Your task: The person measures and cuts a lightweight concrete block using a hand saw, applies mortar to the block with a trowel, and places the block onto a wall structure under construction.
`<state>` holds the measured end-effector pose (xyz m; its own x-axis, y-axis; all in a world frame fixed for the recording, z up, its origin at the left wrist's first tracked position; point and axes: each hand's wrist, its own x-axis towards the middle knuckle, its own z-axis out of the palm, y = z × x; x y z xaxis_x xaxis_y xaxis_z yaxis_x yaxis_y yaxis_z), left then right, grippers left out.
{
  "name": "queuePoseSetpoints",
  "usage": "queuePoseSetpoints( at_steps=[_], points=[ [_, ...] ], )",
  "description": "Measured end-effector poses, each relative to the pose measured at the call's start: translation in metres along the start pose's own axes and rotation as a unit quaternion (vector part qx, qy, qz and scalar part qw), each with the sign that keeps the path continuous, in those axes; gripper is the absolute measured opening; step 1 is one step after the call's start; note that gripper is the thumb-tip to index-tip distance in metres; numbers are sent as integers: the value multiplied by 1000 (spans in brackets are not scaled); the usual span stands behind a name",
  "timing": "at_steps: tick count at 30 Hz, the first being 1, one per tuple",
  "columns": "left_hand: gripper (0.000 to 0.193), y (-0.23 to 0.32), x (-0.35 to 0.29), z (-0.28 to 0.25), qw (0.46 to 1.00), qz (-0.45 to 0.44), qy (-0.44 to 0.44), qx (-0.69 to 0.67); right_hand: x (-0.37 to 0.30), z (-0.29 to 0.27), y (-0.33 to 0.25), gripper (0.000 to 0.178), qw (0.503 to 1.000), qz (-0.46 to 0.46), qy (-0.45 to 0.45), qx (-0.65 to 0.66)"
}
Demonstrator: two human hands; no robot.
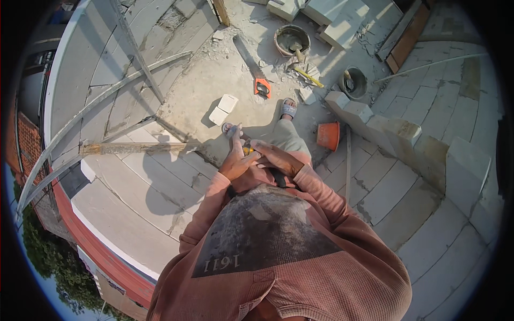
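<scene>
In front of the waist, a small yellow object [247,150] is held in the left hand [233,161], with the right hand [278,158] set against it, seemingly for steadiness; the right hand's grip cannot be told, its fingers being partly hidden. A handsaw [254,68] is laid flat, presumably for stability, on the debris-strewn concrete floor [195,83], which is bordered by pale blockwork [401,131].

Between the left hand [234,160] and the right hand [276,158], a yellow object [247,150] is partly hidden, too small to identify. At the left edge of the concrete floor [184,101], a wooden post [221,13] is cut off.
</scene>
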<state>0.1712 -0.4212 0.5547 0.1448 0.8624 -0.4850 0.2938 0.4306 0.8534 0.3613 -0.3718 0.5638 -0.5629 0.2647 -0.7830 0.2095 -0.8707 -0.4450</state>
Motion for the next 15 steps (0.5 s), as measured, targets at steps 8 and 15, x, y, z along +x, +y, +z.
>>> queuePoseSetpoints(
  at_steps=[8, 15],
  points=[
    [105, 63, 113, 125, 998, 45, 28, 16, -7, -141, -17, 60, 941, -33, -79, 327],
    [78, 71, 143, 188, 992, -121, 12, -18, 1, -327, -32, 40, 949, 0, 138, 284]
  ],
)
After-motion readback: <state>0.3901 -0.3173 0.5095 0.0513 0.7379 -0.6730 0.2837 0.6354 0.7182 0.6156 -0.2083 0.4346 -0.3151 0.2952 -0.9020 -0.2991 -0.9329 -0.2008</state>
